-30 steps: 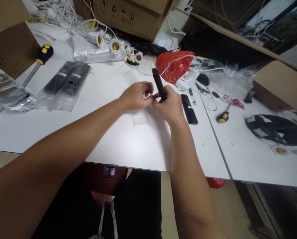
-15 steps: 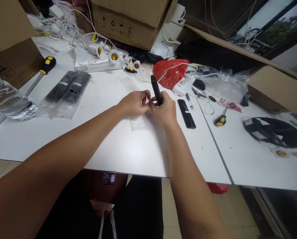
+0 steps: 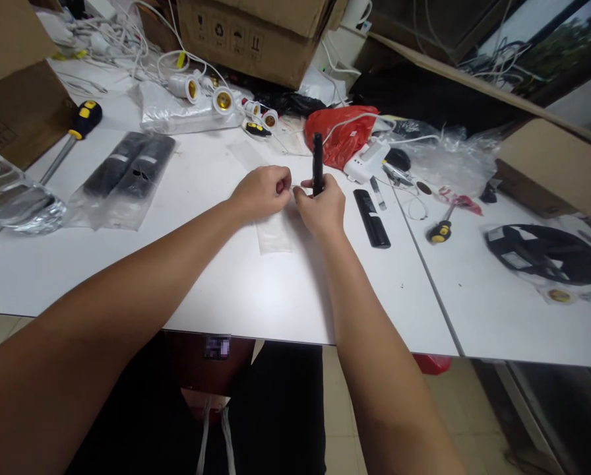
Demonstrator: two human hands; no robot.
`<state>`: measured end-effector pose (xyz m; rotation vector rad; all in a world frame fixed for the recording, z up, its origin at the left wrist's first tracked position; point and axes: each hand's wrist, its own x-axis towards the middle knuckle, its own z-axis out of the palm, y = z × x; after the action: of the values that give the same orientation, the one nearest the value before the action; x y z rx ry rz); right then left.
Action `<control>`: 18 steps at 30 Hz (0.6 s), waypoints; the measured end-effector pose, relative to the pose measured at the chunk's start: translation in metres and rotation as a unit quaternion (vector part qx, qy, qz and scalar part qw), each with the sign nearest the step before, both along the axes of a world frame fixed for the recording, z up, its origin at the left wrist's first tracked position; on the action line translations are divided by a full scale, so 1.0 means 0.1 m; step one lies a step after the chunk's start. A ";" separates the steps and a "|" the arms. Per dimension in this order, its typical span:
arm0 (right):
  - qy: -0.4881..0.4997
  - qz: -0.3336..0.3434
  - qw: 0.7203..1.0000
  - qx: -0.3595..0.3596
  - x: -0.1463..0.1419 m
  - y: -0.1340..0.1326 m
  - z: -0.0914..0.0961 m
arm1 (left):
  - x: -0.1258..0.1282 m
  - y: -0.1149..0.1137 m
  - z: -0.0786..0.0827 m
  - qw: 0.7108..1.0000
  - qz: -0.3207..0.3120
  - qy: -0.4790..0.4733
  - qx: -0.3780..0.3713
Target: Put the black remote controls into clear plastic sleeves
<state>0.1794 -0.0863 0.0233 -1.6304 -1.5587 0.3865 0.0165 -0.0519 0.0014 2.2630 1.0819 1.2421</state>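
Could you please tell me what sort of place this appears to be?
Probably a small workshop or assembly area, judging by the black-and-yellow screwdriver on the left, the white sockets with gold-coloured insides towards the back, and the large cardboard box behind them.

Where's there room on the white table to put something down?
Bare tabletop lies between the bagged black pieces and the left hand, and between the clear plastic and the front edge. Also between the rightmost screwdriver and that edge. The back is crowded: lamp sockets, red bag, power strip.
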 end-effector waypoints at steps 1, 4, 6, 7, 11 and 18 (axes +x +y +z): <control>0.056 0.001 0.998 -0.015 0.00 0.03 -0.01 | 0.00 0.01 -0.01 1.000 -0.006 -0.003 0.008; 0.199 0.014 0.978 -0.054 -0.02 0.09 -0.02 | -0.01 0.03 -0.03 1.000 -0.009 -0.012 0.012; 0.243 0.009 0.968 -0.058 -0.03 0.11 -0.02 | -0.01 0.04 -0.04 1.000 -0.002 -0.014 0.011; 0.259 0.003 0.964 -0.057 -0.04 0.11 -0.02 | -0.01 0.05 -0.04 1.000 0.002 -0.015 0.012; 0.351 -0.012 0.933 -0.079 -0.05 0.09 -0.02 | -0.01 0.06 -0.05 1.000 0.003 -0.018 0.023; 0.459 0.007 0.878 -0.137 -0.07 0.08 0.00 | -0.01 0.05 -0.05 1.000 -0.009 -0.002 0.011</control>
<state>0.1724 -0.0785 0.0237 -1.3006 -0.7974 1.2288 0.0157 -0.0470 -0.0033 2.2805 1.0486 1.2578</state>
